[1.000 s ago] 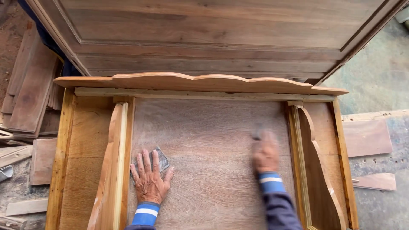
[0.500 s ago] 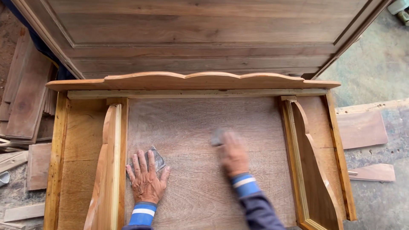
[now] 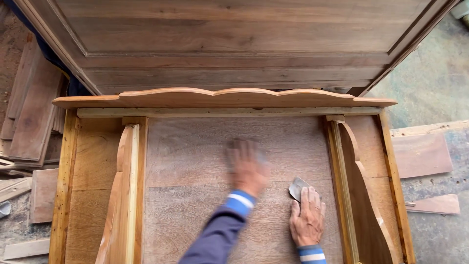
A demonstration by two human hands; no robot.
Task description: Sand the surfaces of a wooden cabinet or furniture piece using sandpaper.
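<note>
1. The right hand lies flat with its fingers spread wide, palm down on the panel, pressing the lower edge of a grey sandpaper that pokes out past the fingertips.
2. The left hand is over the panel's middle, blurred. Whether it is wide or gripping anything cannot be told.
3. A curved bracket stands just beside the right hand, walling off that side. Its twin bounds the far left.
4. A scalloped rail closes the panel's top edge, with a large framed door behind it.
5. Planks are stacked on the left and offcuts lie on the right.
</note>
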